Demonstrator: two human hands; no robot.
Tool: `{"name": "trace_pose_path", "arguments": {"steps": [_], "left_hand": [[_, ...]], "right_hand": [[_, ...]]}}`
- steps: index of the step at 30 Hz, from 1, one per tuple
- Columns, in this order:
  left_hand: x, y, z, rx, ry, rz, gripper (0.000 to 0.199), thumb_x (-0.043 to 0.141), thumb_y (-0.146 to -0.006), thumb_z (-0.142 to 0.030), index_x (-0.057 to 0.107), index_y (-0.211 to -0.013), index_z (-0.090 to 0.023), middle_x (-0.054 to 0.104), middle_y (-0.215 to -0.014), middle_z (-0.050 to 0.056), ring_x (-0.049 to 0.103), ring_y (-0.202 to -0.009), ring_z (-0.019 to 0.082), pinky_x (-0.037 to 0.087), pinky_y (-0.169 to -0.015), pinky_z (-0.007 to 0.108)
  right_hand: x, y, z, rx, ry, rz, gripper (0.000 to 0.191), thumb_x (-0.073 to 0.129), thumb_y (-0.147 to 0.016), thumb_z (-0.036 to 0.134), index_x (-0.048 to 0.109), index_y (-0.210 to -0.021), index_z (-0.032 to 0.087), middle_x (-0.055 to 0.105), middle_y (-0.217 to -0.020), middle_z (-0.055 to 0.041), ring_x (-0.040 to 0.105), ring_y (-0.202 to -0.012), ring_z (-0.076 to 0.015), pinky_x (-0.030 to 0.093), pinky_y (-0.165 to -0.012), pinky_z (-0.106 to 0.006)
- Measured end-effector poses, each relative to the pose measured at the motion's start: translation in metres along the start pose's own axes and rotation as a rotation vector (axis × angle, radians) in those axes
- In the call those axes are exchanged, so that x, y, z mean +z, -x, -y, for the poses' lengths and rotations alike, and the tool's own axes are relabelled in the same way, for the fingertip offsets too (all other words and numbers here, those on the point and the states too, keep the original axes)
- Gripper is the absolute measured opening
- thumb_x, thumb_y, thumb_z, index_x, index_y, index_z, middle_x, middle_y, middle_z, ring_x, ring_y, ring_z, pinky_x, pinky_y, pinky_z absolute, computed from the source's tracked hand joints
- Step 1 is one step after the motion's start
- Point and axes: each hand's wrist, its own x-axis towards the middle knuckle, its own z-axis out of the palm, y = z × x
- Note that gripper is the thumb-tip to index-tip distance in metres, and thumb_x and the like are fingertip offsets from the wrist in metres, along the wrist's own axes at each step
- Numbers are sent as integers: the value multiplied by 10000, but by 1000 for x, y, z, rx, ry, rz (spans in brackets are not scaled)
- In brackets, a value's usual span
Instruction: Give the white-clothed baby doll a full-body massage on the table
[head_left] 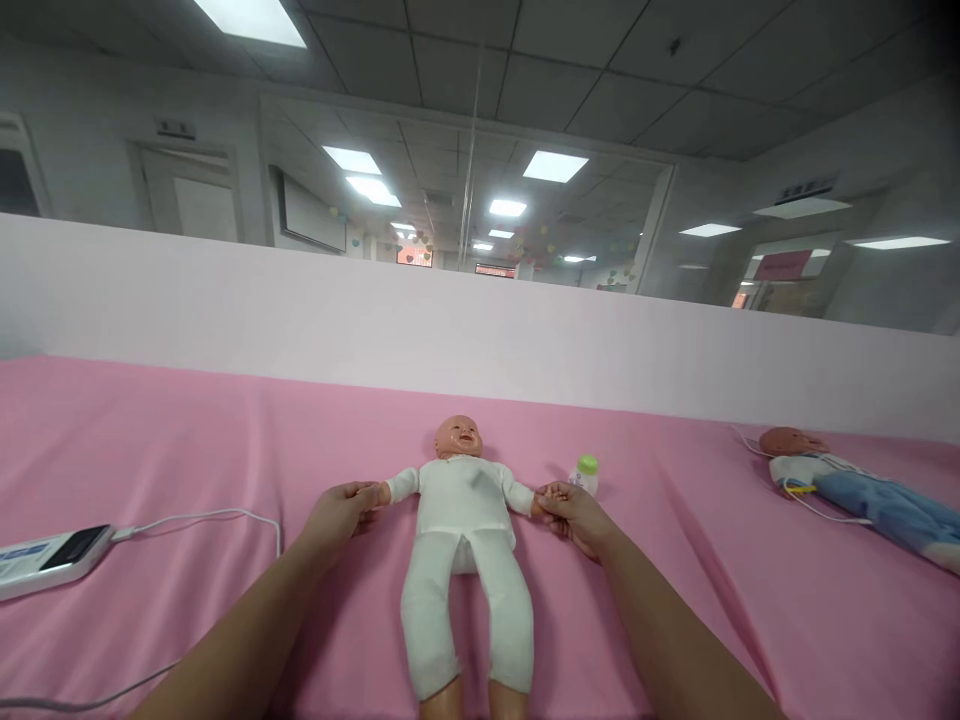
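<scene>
A baby doll [465, 510] in white clothes lies on its back on a pink sheet [337, 620], its head toward the white wall [480, 340] and its arms spread out to the sides. The left hand [341, 513] grips the doll's hand on the left of the view, and the right hand [576, 513] grips the doll's other hand, with fingers and thumb closed around each. Just beside the right hand, on its far side, stands a small bottle with a green cap [585, 475]. Near the left edge of the view lies a white device [56, 560] with a dark screen and a white cable [202, 515]. Well apart on the right, a second doll [877, 500] in blue and white clothes lies on the sheet, with a thin tube [821, 513] over it.
</scene>
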Motion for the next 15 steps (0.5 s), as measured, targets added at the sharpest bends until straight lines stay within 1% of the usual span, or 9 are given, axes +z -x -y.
{"name": "trace_pose_path", "arguments": {"steps": [2, 4, 5, 7, 9, 12, 15], "left_hand": [[1, 1, -1, -4, -43, -28, 461, 779, -724, -595, 667, -772, -150, 575, -687, 9, 552, -596, 150, 520, -609, 307], [2, 0, 0, -5, -61, -51, 457, 733, -746, -606, 629, -730, -161, 519, -655, -11, 517, -573, 141, 512, -597, 310], [2, 0, 1, -7, -60, -60, 438, 723, -752, -590, 627, -731, -163, 513, -658, -12, 520, -577, 143, 520, -608, 316], [2, -2, 1, -21, -42, -81, 377, 720, -750, -531, 656, -774, -160, 528, -679, -6, 545, -594, 152, 548, -646, 334], [1, -2, 0, -44, -11, -95, 340, 725, -736, -462, 707, -874, -152, 576, -722, 12, 584, -621, 168, 574, -690, 358], [1, -3, -1, -77, 34, -90, 429, 749, -693, -365, 739, -1054, -134, 663, -829, 61, 634, -667, 190, 592, -742, 385], [0, -3, -1, -83, 63, -61, 502, 806, -649, -323, 738, -1107, -130, 711, -953, 104, 661, -730, 200, 592, -777, 379]], "right_hand": [[0, -2, -2, 3, 2, 38, 434, 881, -722, 518, 677, -854, 159, 633, -686, -23, 499, -542, -114, 352, -473, -224], [-2, -6, -5, -3, -16, 44, 456, 842, -761, 569, 688, -872, 154, 621, -697, -26, 491, -558, -113, 337, -478, -223], [-3, -8, -7, -1, -27, 40, 467, 829, -776, 579, 700, -913, 152, 627, -717, -32, 496, -569, -115, 338, -480, -223], [-6, -12, -12, 16, -43, 33, 499, 804, -803, 587, 711, -1031, 153, 642, -753, -42, 512, -579, -123, 350, -480, -226], [-9, -16, -17, 33, -48, 22, 525, 783, -833, 577, 696, -1132, 154, 650, -759, -45, 523, -572, -128, 364, -472, -228], [-14, -21, -23, 38, -69, -8, 517, 786, -856, 517, 668, -1212, 161, 670, -790, -54, 552, -580, -132, 395, -466, -225], [-17, -23, -26, 36, -120, 6, 496, 840, -825, 418, 665, -1221, 178, 703, -903, -78, 615, -660, -141, 480, -524, -230]]}}
